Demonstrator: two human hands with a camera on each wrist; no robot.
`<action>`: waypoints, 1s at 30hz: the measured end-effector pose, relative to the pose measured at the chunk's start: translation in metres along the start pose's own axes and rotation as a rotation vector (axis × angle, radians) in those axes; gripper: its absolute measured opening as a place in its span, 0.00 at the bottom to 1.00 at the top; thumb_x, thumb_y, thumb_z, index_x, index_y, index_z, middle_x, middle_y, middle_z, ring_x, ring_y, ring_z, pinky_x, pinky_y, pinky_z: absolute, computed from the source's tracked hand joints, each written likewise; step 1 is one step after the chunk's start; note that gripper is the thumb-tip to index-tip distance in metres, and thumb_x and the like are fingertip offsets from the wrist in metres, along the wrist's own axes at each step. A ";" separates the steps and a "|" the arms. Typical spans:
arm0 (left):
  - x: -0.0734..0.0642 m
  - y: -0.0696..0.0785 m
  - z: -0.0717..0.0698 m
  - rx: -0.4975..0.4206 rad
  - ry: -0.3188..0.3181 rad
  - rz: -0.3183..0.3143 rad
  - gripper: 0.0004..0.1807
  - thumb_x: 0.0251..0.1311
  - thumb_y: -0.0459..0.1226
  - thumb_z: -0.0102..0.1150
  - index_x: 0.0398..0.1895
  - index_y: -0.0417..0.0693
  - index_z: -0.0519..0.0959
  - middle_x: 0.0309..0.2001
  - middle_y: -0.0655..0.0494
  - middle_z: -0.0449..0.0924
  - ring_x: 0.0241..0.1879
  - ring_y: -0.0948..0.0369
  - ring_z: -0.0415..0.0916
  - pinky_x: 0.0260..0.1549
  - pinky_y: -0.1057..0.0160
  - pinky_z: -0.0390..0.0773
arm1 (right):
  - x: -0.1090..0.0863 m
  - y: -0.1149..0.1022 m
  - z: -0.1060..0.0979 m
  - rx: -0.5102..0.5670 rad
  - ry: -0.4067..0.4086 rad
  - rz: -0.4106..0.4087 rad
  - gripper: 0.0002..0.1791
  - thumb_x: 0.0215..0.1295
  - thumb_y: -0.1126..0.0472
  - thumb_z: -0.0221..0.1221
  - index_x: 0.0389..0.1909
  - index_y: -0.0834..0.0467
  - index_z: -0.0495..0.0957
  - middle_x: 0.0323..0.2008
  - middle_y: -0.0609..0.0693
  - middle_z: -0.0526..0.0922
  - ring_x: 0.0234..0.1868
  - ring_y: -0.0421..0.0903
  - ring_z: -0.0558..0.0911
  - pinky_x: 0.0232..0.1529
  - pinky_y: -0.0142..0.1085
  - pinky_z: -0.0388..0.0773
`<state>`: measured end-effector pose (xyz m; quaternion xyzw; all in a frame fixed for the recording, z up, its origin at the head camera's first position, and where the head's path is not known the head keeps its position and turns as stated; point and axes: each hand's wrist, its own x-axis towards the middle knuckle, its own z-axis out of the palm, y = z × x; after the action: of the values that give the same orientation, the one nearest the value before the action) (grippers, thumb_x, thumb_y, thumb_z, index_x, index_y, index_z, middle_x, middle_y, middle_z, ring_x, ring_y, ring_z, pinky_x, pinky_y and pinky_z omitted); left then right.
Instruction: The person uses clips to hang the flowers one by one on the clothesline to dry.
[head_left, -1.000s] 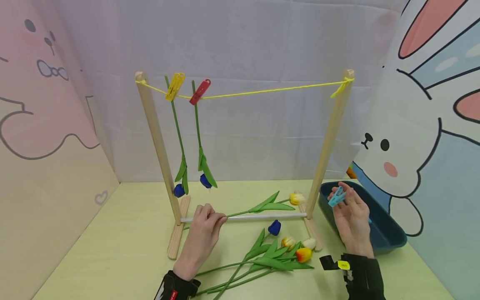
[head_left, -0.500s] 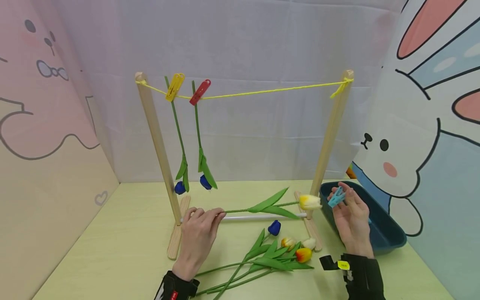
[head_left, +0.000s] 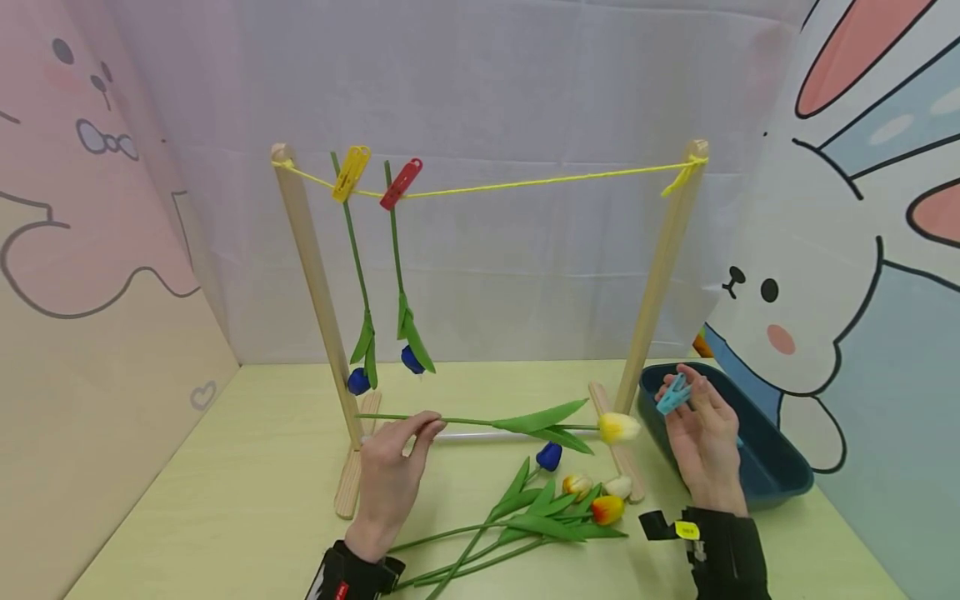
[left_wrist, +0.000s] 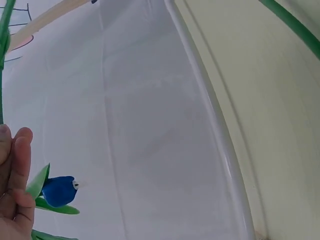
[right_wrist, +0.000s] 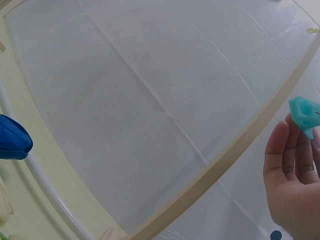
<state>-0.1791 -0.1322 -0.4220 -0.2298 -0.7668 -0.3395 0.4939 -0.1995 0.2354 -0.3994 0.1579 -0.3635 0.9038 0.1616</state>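
My left hand [head_left: 393, 475] pinches the green stem of a yellow-and-white artificial tulip [head_left: 618, 427], which lies nearly level with its bloom to the right. The stem's cut end sticks out left past my fingers. In the left wrist view, my left hand [left_wrist: 15, 185] is at the left edge on the green stem. My right hand [head_left: 703, 437], palm up in front of the bin, holds a light-blue clothespin [head_left: 673, 394] at its fingertips; the clothespin [right_wrist: 304, 114] also shows in the right wrist view. Below the held tulip lie several more tulips [head_left: 547, 521], blue, pale and orange-yellow.
A wooden frame [head_left: 315, 292] carries a yellow string [head_left: 540, 181]. Two blue tulips [head_left: 358, 381] hang from it upside down, under a yellow clothespin [head_left: 350, 173] and a red clothespin [head_left: 401, 183]. A white rod [head_left: 480, 436] joins the feet. At right stands a dark teal bin [head_left: 776, 454].
My left hand has lifted the yellow-and-white tulip off the table area, toward me, and its grip on the stem has shifted. My right hand with the clothespin has stayed still.
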 end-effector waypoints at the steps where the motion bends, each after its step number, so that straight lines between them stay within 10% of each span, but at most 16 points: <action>1: 0.001 0.001 0.000 -0.056 0.015 -0.013 0.14 0.42 0.22 0.75 0.34 0.41 0.87 0.26 0.52 0.88 0.23 0.62 0.80 0.26 0.71 0.74 | 0.000 0.000 0.000 0.004 -0.002 0.000 0.15 0.79 0.65 0.46 0.53 0.66 0.80 0.43 0.56 0.85 0.42 0.47 0.85 0.50 0.31 0.85; 4: -0.001 -0.004 0.002 -0.254 0.044 -0.064 0.14 0.48 0.22 0.72 0.38 0.40 0.87 0.30 0.49 0.89 0.27 0.60 0.82 0.31 0.71 0.77 | -0.001 0.001 0.001 0.011 -0.006 0.000 0.15 0.78 0.65 0.47 0.53 0.66 0.80 0.42 0.56 0.86 0.42 0.47 0.85 0.49 0.32 0.85; 11: -0.069 -0.093 0.055 -0.623 0.031 -0.195 0.19 0.60 0.22 0.63 0.55 0.39 0.81 0.52 0.48 0.86 0.51 0.59 0.83 0.59 0.61 0.79 | -0.001 0.003 0.002 0.028 -0.025 0.003 0.16 0.79 0.66 0.46 0.54 0.68 0.79 0.43 0.57 0.85 0.43 0.48 0.85 0.50 0.32 0.85; 18: 0.008 0.009 -0.009 -0.705 0.071 -0.270 0.07 0.65 0.22 0.57 0.45 0.30 0.77 0.47 0.60 0.86 0.48 0.65 0.84 0.57 0.68 0.80 | 0.000 0.002 0.007 -0.002 -0.035 0.011 0.15 0.79 0.65 0.46 0.54 0.65 0.80 0.43 0.55 0.85 0.44 0.46 0.85 0.51 0.31 0.84; 21: 0.005 -0.002 -0.004 -0.712 0.069 -0.306 0.08 0.66 0.21 0.56 0.47 0.27 0.73 0.48 0.54 0.85 0.48 0.62 0.85 0.56 0.65 0.82 | 0.000 0.001 0.009 0.000 -0.039 0.006 0.15 0.79 0.65 0.46 0.54 0.66 0.79 0.44 0.55 0.85 0.44 0.46 0.85 0.52 0.31 0.84; 27: -0.031 -0.091 0.054 -0.871 0.052 -0.253 0.16 0.63 0.18 0.56 0.53 0.31 0.71 0.53 0.37 0.82 0.49 0.49 0.85 0.54 0.52 0.83 | 0.007 0.002 0.019 0.018 -0.077 -0.013 0.15 0.78 0.67 0.46 0.53 0.68 0.79 0.46 0.55 0.83 0.47 0.47 0.84 0.52 0.30 0.83; 30: 0.004 -0.060 0.039 -0.857 0.053 -0.234 0.11 0.65 0.24 0.60 0.48 0.33 0.75 0.49 0.38 0.85 0.46 0.49 0.86 0.51 0.52 0.85 | 0.014 0.003 0.031 0.032 -0.110 -0.034 0.15 0.77 0.69 0.47 0.52 0.69 0.80 0.50 0.56 0.81 0.50 0.48 0.84 0.57 0.30 0.81</action>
<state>-0.2448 -0.1429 -0.4468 -0.3166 -0.5648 -0.6862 0.3316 -0.2077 0.2135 -0.3742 0.2160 -0.3543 0.8967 0.1541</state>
